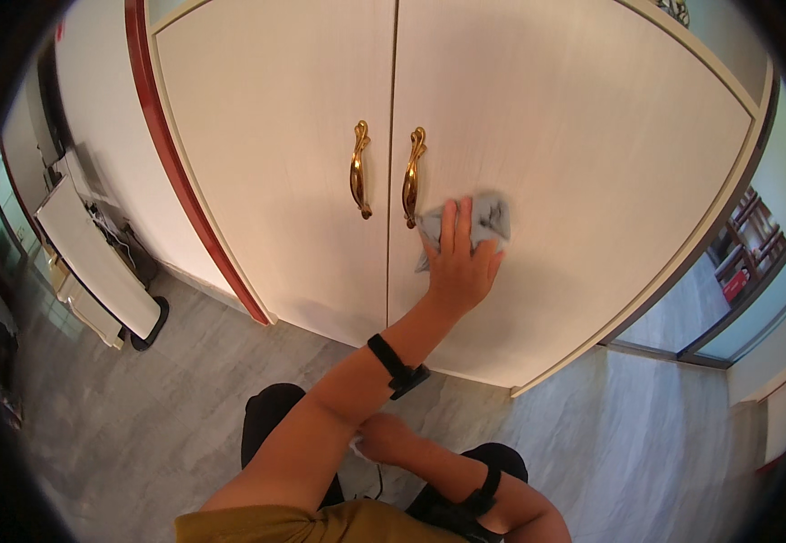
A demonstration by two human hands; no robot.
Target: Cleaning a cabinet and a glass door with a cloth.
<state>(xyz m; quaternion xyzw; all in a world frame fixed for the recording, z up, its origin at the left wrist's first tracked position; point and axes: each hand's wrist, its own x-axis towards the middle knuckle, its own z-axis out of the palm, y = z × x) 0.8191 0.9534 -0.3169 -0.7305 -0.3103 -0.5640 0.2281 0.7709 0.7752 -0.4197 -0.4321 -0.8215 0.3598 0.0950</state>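
Observation:
My left hand [462, 261] presses a crumpled grey cloth [491, 218] flat against the right door [569, 170] of a pale cabinet, its fingers spread over the cloth. Just up and to the left of it is that door's ornate gold-coloured handle [412, 178]. A matching handle [360, 170] sits on the left door [271, 149], across the narrow gap. Lower down, my right hand [387, 441] is closed beneath my left forearm, between my knees. A bit of white material [356, 446] shows at its fingers; the rest is hidden.
Grey marble-look floor [183, 400] runs below the cabinet. At left, a white panel on a black base [105, 258] stands near cables and the wall. A red strip [186, 183] edges the cabinet. On the right are a sliding-door track [674, 356] and a red object [735, 284] beyond it.

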